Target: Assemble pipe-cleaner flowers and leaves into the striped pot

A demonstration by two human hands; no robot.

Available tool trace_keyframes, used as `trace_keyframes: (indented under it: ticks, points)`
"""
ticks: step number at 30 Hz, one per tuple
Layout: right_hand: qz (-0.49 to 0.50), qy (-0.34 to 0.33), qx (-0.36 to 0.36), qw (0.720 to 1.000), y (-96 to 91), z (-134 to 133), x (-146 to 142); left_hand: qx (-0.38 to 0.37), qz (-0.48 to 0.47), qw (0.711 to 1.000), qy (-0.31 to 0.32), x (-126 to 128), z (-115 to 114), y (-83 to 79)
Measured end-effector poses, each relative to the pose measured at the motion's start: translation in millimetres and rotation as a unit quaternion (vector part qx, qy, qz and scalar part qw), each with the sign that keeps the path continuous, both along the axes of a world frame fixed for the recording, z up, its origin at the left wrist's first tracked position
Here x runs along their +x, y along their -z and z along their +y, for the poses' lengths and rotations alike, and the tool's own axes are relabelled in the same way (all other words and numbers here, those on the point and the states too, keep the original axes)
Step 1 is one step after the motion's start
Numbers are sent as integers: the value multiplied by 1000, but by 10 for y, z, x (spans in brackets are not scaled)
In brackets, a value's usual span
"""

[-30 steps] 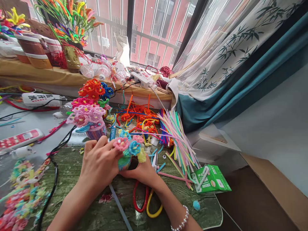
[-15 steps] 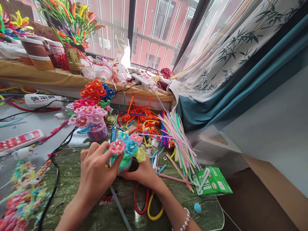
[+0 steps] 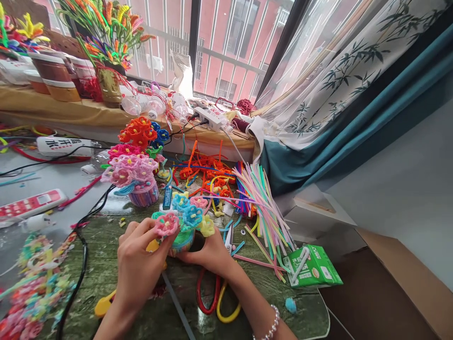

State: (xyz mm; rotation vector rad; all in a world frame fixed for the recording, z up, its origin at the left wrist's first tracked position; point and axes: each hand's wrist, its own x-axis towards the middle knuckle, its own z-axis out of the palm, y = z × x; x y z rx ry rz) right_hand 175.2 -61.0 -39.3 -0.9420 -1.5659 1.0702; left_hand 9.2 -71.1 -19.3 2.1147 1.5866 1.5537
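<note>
A pink pipe-cleaner flower (image 3: 166,225) is pinched narrowly by the left hand (image 3: 143,269), best gently, while the small pot (image 3: 183,241) is cupped by the right hand (image 3: 208,252).

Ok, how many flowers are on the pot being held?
6 flowers on the pot: pink front, pink back, blue centre, blue back, yellow right, teal left; others may be hidden.

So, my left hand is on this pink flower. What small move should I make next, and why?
Probably press the pink flower gently inward with your left hand, while your right hand holds the small pot steady. It seems to lean outward, away from the blue flower and yellow flower.
</note>
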Motion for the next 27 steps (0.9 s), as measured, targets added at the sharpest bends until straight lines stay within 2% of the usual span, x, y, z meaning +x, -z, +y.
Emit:
trace_keyframes:
  ticks: [11,15,19,24,27]
  points:
    - [-4,0,9,1000,-16,-6,-2,-34,-92,995,4,-1,-12,145]
    - [-14,4,-2,1000,-19,-9,-4,-62,-91,994,-14,22,-79,110]
    - [-14,11,2,1000,-12,-19,-12,-48,-40,994,-89,83,-218,33]
    - [-6,4,-4,1000,-2,-30,-10,66,97,989,-89,165,-251,-18]
    - [4,6,-2,1000,0,-30,-3,83,172,974,-118,212,-199,-47]
